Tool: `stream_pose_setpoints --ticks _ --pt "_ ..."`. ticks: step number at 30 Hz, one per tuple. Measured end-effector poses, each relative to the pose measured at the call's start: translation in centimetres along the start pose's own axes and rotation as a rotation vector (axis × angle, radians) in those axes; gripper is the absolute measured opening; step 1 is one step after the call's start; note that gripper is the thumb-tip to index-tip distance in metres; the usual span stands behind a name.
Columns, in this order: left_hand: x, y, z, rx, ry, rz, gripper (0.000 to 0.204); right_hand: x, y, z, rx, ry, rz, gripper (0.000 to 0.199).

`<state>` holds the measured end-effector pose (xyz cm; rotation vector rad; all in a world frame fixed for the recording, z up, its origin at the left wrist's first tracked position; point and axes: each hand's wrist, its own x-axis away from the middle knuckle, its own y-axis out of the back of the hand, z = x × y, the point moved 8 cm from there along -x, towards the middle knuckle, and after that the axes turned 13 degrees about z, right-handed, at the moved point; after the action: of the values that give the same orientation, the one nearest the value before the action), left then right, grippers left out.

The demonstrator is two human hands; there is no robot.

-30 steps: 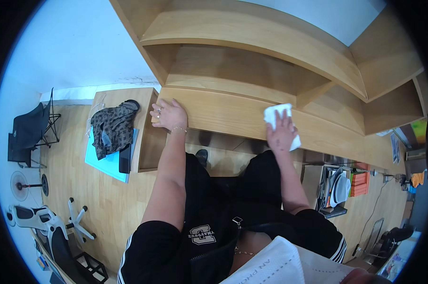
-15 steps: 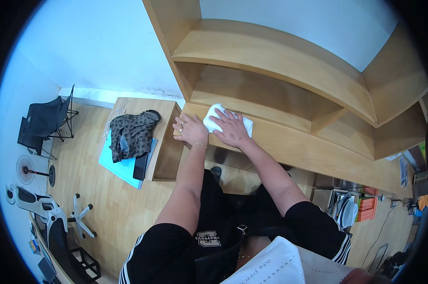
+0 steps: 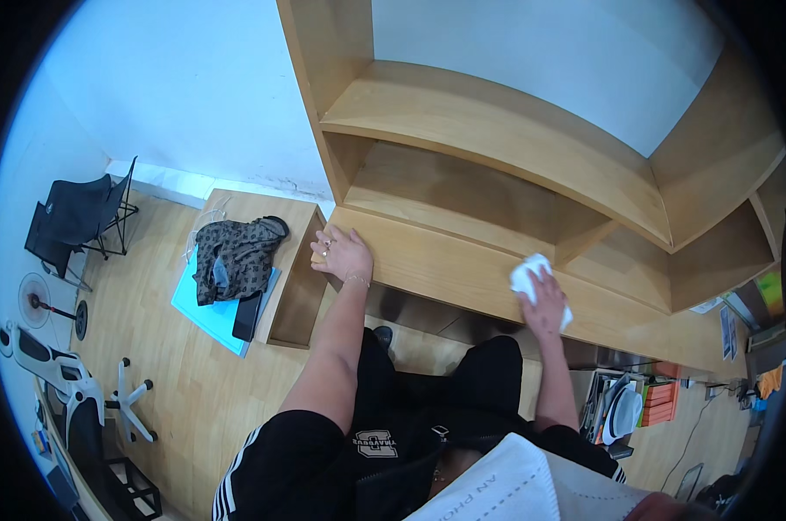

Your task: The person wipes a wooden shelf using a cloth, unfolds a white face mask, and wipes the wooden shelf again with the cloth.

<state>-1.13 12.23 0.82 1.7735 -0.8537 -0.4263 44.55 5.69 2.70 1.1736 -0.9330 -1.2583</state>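
Observation:
My right hand (image 3: 545, 306) presses a folded white cloth (image 3: 525, 276) onto the light wooden desk top (image 3: 436, 253); the cloth shows past the fingers on both sides. At the desk's left end my left hand (image 3: 346, 254) lies palm down near the corner, fingers apart, with rings on them. A small yellowish patch shows beside its fingers; I cannot tell whether it is a separate thing or the desk edge. Above the desk stands a wooden shelf unit (image 3: 497, 130) with open compartments.
Left of the desk, a low wooden cabinet (image 3: 293, 300) bears a dark patterned cloth item (image 3: 232, 256), a light blue folder (image 3: 198, 300) and a black phone-like object (image 3: 247, 317). A folding chair (image 3: 76, 208), fan (image 3: 37, 301) and office chair (image 3: 72, 382) stand farther left. Books (image 3: 614, 408) sit at right.
My right hand has slid the white cloth to the right along the desk, away from my left hand. The left hand stays at the desk's left end.

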Motion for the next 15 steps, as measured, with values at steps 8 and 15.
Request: stream_pose_setpoints --ticks 8,15 --pt "-0.3 0.3 1.2 -0.061 0.022 0.007 0.055 6.7 2.6 -22.8 0.201 -0.39 -0.056 0.061" --pt "0.1 1.1 0.1 -0.1 0.016 0.021 0.055 9.4 2.2 -30.7 0.214 -1.065 0.019 0.067"
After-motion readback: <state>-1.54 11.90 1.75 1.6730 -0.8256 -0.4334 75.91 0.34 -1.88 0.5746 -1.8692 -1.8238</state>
